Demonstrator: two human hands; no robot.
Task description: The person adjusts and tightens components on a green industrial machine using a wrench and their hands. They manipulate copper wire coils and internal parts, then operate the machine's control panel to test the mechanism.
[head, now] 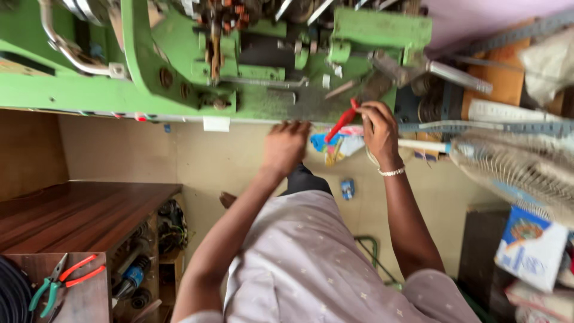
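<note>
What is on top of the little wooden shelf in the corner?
Two pairs of pliers lie on the wooden shelf, one with red handles, one with green. Black cable sits beside them; the picture's edge cuts off the rest.

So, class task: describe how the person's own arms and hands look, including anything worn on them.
Both forearms are bare. The left hand wears nothing visible. The right hand has a thin pale beaded bracelet round its wrist. Short sleeves of a pale lilac fabric garment with small light dots cover the upper arms.
</note>
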